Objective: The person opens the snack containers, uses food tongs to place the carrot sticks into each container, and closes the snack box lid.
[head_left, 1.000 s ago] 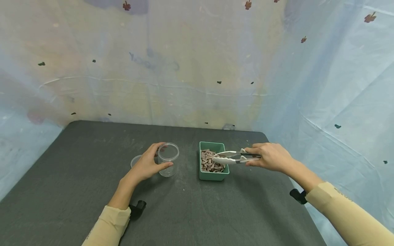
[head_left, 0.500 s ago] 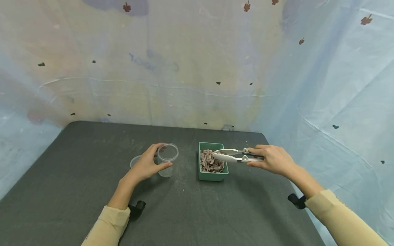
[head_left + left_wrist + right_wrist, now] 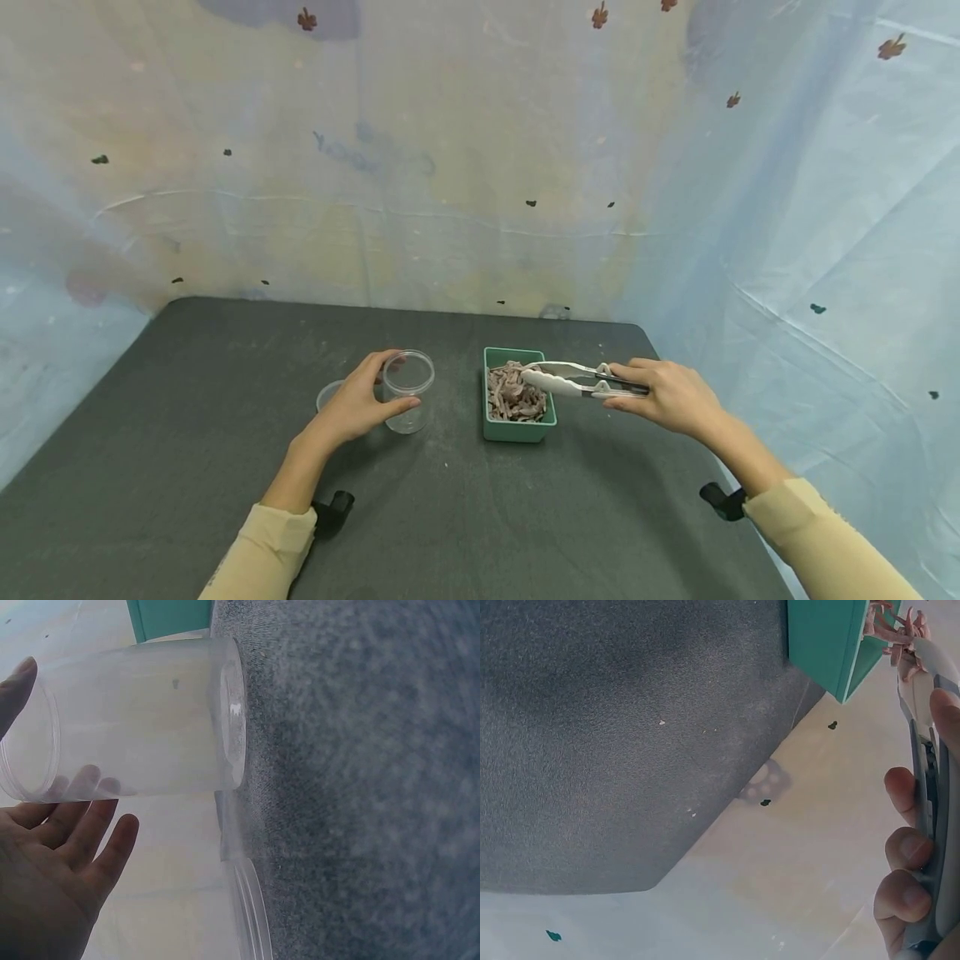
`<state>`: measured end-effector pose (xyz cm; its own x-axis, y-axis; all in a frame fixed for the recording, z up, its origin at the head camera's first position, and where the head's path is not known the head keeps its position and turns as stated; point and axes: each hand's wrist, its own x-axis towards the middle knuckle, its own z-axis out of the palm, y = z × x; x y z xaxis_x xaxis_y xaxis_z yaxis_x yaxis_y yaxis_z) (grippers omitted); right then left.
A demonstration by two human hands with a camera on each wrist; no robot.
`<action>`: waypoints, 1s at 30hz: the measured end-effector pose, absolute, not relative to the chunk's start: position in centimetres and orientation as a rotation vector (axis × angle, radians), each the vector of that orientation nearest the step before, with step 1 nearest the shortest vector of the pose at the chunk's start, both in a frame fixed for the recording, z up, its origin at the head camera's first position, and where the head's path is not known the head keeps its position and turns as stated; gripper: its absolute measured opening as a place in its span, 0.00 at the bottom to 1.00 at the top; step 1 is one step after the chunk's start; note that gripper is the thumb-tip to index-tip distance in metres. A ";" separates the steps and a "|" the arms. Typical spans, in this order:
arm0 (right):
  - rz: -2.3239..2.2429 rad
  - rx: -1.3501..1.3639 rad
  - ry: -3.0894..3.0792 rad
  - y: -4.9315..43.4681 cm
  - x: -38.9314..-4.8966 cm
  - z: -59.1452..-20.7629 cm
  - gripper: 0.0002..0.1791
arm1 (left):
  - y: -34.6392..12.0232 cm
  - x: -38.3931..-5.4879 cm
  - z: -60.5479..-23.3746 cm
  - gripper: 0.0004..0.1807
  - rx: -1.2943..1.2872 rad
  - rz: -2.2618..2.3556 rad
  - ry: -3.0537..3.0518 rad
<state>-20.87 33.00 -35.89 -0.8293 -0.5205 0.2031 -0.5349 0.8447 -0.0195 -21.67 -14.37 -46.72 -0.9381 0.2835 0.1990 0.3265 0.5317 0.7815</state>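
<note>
My left hand [image 3: 352, 406] holds a clear plastic jar [image 3: 408, 392] by its upper part, thumb on one side and fingers on the other. The jar stands upright on the table, and I see nothing inside it. My right hand [image 3: 667, 397] grips white-and-grey tongs [image 3: 558, 383]. Their tips are over a green box [image 3: 517, 431] filled with brownish-grey strips [image 3: 516, 400]. In the right wrist view, a clump of strips [image 3: 901, 634] is caught between the tong tips at the box's rim.
A round clear lid [image 3: 327, 393] lies on the dark table [image 3: 450, 533], left of the jar and partly hidden by my left hand. Behind the table hangs a pale plastic sheet [image 3: 420, 167], and more sheeting runs along the right side.
The tongs have drawn together and risen slightly, lifting a clump of strips from the pile. My right hand has shifted a little to the right. The left hand and jar stay put.
</note>
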 end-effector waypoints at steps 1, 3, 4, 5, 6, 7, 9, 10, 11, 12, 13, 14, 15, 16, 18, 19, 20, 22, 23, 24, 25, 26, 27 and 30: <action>0.123 0.810 -2.833 33.1 -20.8 -35.9 0.32 | -14.4 -21.7 -46.7 0.48 -0.539 -1.395 -2.708; 0.147 0.793 -2.827 33.2 -20.8 -36.0 0.33 | -14.4 -21.7 -46.8 0.48 -0.539 -1.389 -2.709; 0.158 0.785 -2.822 33.3 -20.7 -36.1 0.33 | -14.4 -21.7 -46.8 0.48 -0.540 -1.388 -2.708; 0.169 0.776 -2.818 33.3 -20.7 -36.1 0.33 | -14.4 -21.8 -46.8 0.48 -0.539 -1.388 -2.707; 0.181 0.768 -2.816 33.4 -20.7 -36.2 0.33 | -14.4 -21.8 -46.8 0.48 -0.539 -1.389 -2.707; 0.191 0.762 -2.814 33.4 -20.6 -36.2 0.33 | -14.4 -21.8 -46.9 0.48 -0.538 -1.391 -2.708; 0.205 0.752 -2.813 33.5 -20.5 -36.3 0.33 | -14.4 -21.8 -46.9 0.48 -0.537 -1.394 -2.709; 0.212 0.747 -2.815 33.5 -20.5 -36.4 0.33 | -14.4 -21.8 -46.9 0.48 -0.537 -1.394 -2.709; 0.220 0.742 -2.817 33.6 -20.5 -36.4 0.32 | -14.4 -21.7 -46.9 0.48 -0.536 -1.394 -2.710; 0.226 0.738 -2.819 33.6 -20.5 -36.5 0.32 | -14.4 -21.7 -46.8 0.48 -0.536 -1.394 -2.710; 0.233 0.734 -2.819 33.6 -20.4 -36.5 0.32 | -14.4 -21.7 -46.8 0.48 -0.537 -1.394 -2.709; 0.241 0.730 -2.815 33.6 -20.4 -36.6 0.32 | -14.4 -21.7 -46.8 0.48 -0.537 -1.394 -2.708; 0.248 0.728 -2.812 33.6 -20.4 -36.6 0.32 | -14.4 -21.7 -46.8 0.48 -0.538 -1.394 -2.707; 0.256 0.724 -2.808 33.6 -20.4 -36.7 0.32 | -14.4 -21.7 -46.9 0.48 -0.538 -1.394 -2.707; 0.268 0.723 -2.797 33.6 -20.4 -36.8 0.32 | -14.4 -21.6 -46.9 0.48 -0.539 -1.395 -2.707; 0.272 0.725 -2.790 33.6 -20.4 -36.9 0.32 | -14.4 -21.6 -46.9 0.48 -0.537 -1.394 -2.707; 0.278 0.727 -2.783 33.6 -20.4 -37.0 0.32 | -14.4 -21.6 -46.9 0.48 -0.537 -1.393 -2.708; 0.290 0.729 -2.772 33.6 -20.4 -37.1 0.33 | -14.4 -21.6 -46.9 0.48 -0.534 -1.390 -2.712; 0.298 0.731 -2.764 33.6 -20.5 -37.2 0.33 | -14.4 -21.6 -46.9 0.48 -0.532 -1.389 -2.713; 0.304 0.733 -2.756 33.6 -20.5 -37.2 0.33 | -14.4 -21.6 -46.9 0.48 -0.530 -1.387 -2.714; 0.310 0.736 -2.746 33.6 -20.5 -37.3 0.32 | -14.4 -21.6 -46.9 0.48 -0.528 -1.387 -2.715; 0.319 0.741 -2.738 33.6 -20.5 -37.3 0.32 | -14.4 -21.6 -46.9 0.48 -0.528 -1.386 -2.715; 0.327 0.746 -2.728 33.6 -20.5 -37.4 0.32 | -14.4 -21.6 -46.9 0.48 -0.527 -1.387 -2.716; 0.348 0.758 -2.704 33.4 -20.5 -37.4 0.32 | -14.4 -21.6 -46.9 0.49 -0.527 -1.387 -2.716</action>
